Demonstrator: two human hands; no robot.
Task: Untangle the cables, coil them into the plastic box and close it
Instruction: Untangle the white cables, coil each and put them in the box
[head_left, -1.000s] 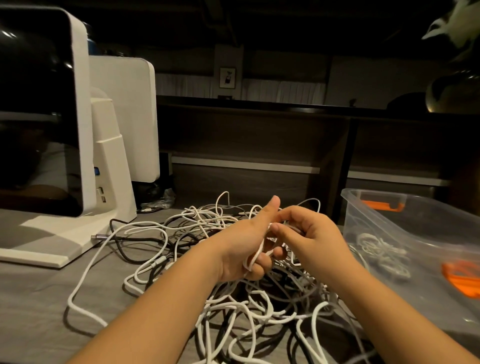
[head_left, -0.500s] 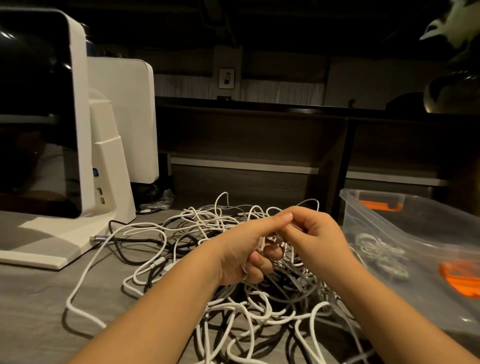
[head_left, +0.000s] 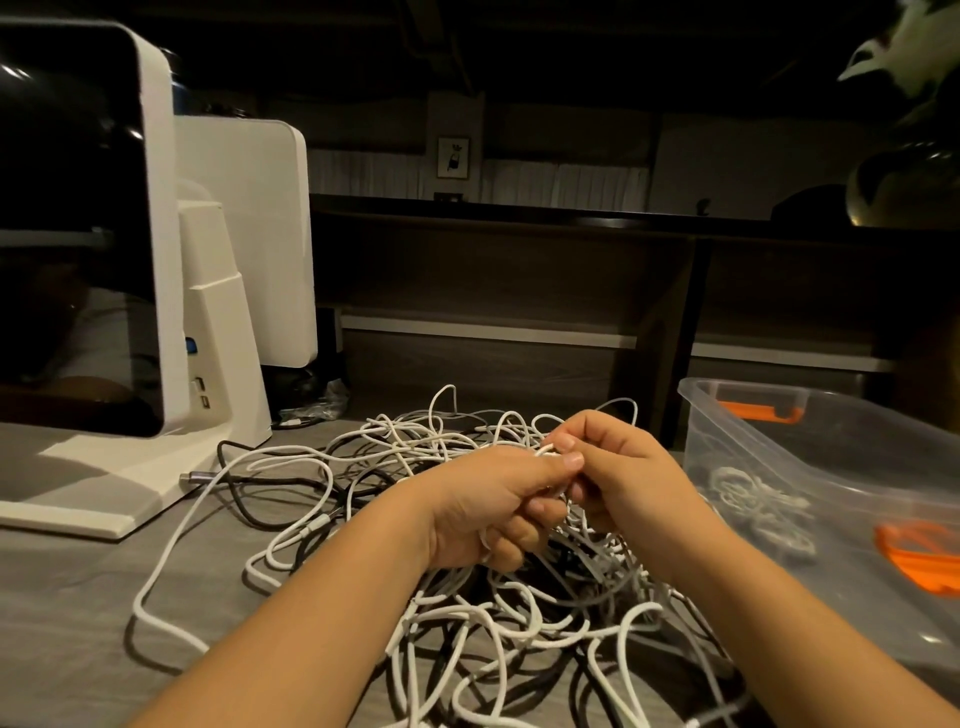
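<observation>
Head view: the left hand (head_left: 493, 506) and right hand (head_left: 618, 478) meet above a tangled cable pile (head_left: 493, 613) on the grey table (head_left: 78, 597), both pinching one white cable (head_left: 548, 451). An open plastic box (head_left: 821, 467) with a coiled cable (head_left: 753, 506) inside sits right. A white monitor (head_left: 156, 260) stands left. Fingertips overlap, obscuring the exact grip.
</observation>
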